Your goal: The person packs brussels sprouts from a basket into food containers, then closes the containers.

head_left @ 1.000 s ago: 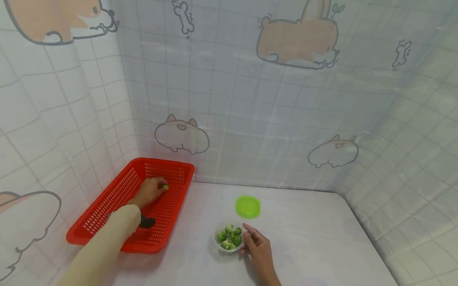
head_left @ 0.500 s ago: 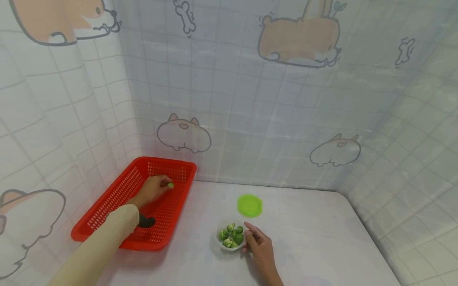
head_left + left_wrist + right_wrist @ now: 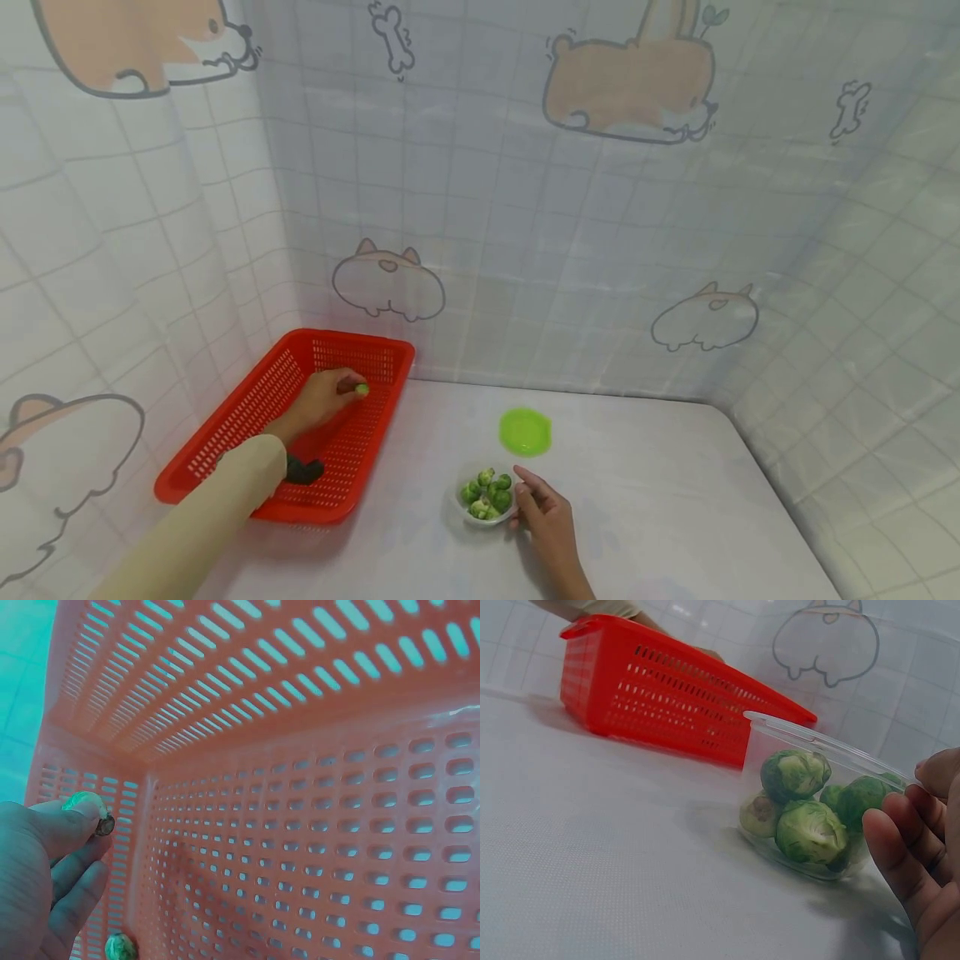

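Observation:
Inside the red slotted basket (image 3: 341,442), my left hand (image 3: 318,398) pinches a small Brussels sprout (image 3: 84,802) between thumb and fingers, its cut stem end facing out. Below the hand, a second Brussels sprout (image 3: 120,946) lies on the basket's floor in the left wrist view. On the white table stands a clear plastic tub (image 3: 754,765) with several Brussels sprouts (image 3: 814,831) in it. My right hand (image 3: 551,517) holds this tub at its right side, thumb at the rim and fingers against the outer wall.
Behind the tub, a bright green shallow dish or lid (image 3: 525,432) lies on the table (image 3: 637,492). Tile-patterned sheets with cartoon dogs (image 3: 388,286) hang at the back and both sides. The basket's back left side stands close to the left sheet.
My left hand has shifted slightly to the right inside the basket, with the Brussels sprout still pinched. The right hand stays at the tub. The head view has turned a little.

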`<act>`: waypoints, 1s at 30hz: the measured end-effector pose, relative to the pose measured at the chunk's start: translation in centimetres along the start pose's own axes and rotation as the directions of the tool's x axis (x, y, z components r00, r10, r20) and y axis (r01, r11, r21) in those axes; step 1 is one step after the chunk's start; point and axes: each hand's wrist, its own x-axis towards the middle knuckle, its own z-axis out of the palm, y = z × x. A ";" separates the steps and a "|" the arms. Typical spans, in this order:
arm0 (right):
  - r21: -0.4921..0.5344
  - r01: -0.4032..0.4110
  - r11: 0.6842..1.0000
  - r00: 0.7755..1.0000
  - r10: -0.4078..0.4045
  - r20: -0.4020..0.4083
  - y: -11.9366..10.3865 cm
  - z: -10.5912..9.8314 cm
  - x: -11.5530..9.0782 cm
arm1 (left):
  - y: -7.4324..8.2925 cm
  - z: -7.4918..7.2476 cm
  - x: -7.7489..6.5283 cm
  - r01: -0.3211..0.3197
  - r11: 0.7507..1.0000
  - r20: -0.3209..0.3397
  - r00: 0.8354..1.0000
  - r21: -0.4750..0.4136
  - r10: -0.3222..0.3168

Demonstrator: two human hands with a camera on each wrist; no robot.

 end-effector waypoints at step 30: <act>-0.006 -0.033 0.999 0.999 0.033 0.005 -0.3 0.1 -0.3 | 3.3 -0.4 -1.6 -0.036 0.992 -0.023 0.999 -0.120 0.033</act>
